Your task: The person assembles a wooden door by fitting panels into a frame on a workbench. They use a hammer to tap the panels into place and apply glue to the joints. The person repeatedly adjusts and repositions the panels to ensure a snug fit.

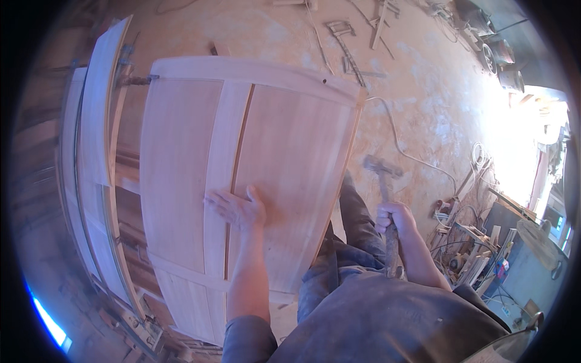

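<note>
A large pale wooden panel door (290, 145) stands tilted before me, with flat panels set in a frame of rails and stiles. My left hand (239, 209) rests on its middle stile, fingers stretched out and pointing left. Along that stile runs a narrow dark gap (242, 130) beside the right panel. To the right of the door, my right hand (396, 216) grips a hammer (385, 181) by its wooden handle. The hammer's head is up and slightly smeared by motion, apart from the door.
More pale boards or panels (100, 115) lean at the left. Clamps (345, 51) and a cable (399, 139) lie on the dusty floor ahead. Tools and wood offcuts (475, 248) are heaped at the right, near a bright opening (538, 121).
</note>
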Available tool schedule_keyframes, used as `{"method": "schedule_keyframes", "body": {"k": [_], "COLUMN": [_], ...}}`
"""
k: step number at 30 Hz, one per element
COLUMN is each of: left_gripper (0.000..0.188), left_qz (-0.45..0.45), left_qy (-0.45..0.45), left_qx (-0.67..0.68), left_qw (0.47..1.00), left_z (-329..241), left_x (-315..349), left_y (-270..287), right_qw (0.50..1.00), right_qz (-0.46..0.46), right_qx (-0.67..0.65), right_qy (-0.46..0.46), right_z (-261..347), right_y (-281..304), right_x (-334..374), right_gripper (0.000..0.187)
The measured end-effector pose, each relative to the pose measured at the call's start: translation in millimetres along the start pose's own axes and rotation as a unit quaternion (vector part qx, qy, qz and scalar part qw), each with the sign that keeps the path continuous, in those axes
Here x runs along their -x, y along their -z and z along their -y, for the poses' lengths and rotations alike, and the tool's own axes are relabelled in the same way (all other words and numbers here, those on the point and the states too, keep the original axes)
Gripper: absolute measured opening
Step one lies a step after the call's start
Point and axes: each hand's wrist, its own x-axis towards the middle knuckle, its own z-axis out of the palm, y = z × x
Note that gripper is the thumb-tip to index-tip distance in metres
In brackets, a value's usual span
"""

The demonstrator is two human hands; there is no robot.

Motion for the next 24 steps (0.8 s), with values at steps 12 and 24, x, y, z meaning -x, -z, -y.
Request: {"method": "schedule_keyframes", "body": {"k": [12, 24], "left_gripper": [0.097, 0.097], "left_qz": [0.047, 0.042], "left_qy": [-0.041, -0.115], "left_qx": [0.008, 0.017], "left_qw": [0.998, 0.992], "left_z": [14.3, 34.4], "left_x": [5.7, 8.3], "left_y": [17.7, 24.7], "right_qw": [0.999, 0.991], "right_qz": [-0.022, 0.003], "right_qx": [0.04, -0.039], "right_qy": [0.0, -0.124], "right_z": [-23.2, -56.4], "right_y": [9.2, 2.7], "right_x": [10.2, 28.7], "right_gripper": [0.024, 0.021]}}
